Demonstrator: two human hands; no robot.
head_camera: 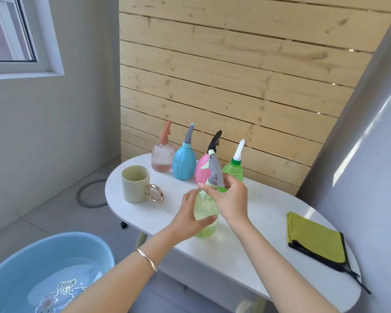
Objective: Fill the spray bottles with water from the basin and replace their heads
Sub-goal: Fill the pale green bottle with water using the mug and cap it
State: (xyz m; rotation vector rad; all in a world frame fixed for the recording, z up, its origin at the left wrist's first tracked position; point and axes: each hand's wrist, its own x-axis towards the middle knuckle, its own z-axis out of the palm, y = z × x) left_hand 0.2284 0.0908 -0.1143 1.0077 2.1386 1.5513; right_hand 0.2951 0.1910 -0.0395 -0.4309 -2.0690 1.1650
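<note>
Two hands on pale green bottle (204, 224), left hand (190, 216) wrapping body, right hand (229, 199) pinching spray head (215, 172).

Looks like a home utility corner, perhaps a balcony: grey tiled floor (43, 213), window (9, 30) in a plain grey wall (54, 132), pine-plank partition (212, 75), small white oval desk (246, 236), blue basin (43, 242) of water standing on the floor.

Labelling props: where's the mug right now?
In the head view the cream mug stands upright at the left end of the white table, just in front of the clear pink bottle and left of the left hand.
</note>
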